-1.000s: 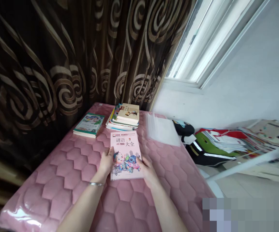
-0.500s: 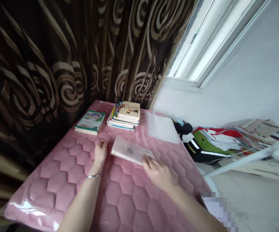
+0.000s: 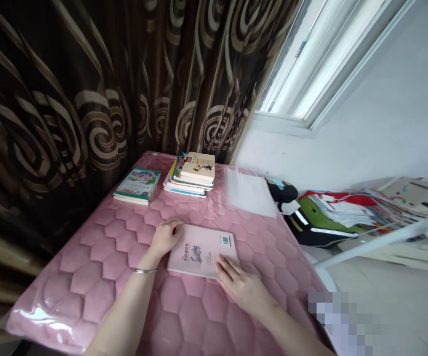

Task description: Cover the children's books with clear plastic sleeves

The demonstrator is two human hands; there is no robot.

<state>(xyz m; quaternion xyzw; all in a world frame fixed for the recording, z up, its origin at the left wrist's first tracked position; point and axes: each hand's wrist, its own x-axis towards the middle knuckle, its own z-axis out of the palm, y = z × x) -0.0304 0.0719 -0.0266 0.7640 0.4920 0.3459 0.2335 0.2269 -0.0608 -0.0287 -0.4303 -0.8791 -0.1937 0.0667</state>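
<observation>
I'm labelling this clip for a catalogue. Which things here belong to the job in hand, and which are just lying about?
In use: pink paperback, left hand, right hand.

Lying about: stack of books, green-covered books, clear plastic sheets, brown swirled curtain.

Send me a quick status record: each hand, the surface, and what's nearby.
left: left hand at top left corner of pink paperback book, back cover up
right: right hand, fingers on the book's lower right edge
surface: quilted pink mat
nearby: taller book stack, shorter book stack, clear plastic sheets
</observation>
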